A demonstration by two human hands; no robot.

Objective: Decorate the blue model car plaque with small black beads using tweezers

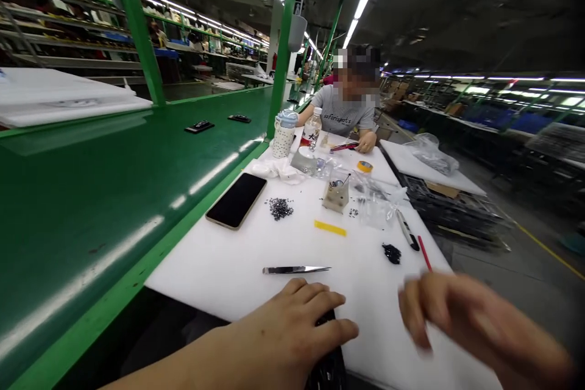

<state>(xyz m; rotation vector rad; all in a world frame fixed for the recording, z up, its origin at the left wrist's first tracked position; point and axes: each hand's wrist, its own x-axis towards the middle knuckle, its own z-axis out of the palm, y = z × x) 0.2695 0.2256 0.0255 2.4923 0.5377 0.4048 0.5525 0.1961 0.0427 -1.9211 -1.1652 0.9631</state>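
A smartphone (236, 200) (screen dark) lies on the white work board (214, 268).

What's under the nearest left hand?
A black object lies under the left hand, on the white tabletop. The hand covers most of it, so its kind cannot be told.

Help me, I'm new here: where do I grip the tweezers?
Grip the tweezers around the wider part left of centre, coming down from above with the left hand. They lie flat on the white board, tapering to tips that point right, so the wide end gives the surer pinch.
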